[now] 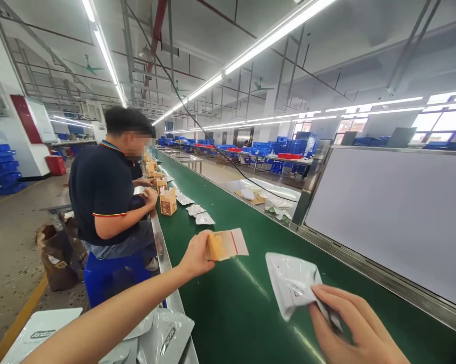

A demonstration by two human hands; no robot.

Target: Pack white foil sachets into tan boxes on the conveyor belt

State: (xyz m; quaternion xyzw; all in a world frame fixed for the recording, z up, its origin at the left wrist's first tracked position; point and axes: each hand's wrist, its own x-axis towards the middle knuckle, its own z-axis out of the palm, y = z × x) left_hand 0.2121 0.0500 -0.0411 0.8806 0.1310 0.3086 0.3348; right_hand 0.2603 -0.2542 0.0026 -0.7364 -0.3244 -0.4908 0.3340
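Note:
A small clear packet [224, 244] with yellow contents and a red line near its end is pinched in my left hand [198, 255], held over the green conveyor belt. My right hand [345, 318] grips a silvery-white pouch [293, 279] by its edge, above the belt to the right of the packet. The pouch's front has a small dark print, partly creased. Whether the pouch is open at the top cannot be made out. At the lower left, below my left forearm, lie several white pouches [165, 336] with dark logos.
On the green belt [220, 308], flat pouches [204, 218] and small brown cartons [168, 202] stand further along. A seated person [106, 182] works at the left edge. A metal-framed white panel [395, 217] borders the right side.

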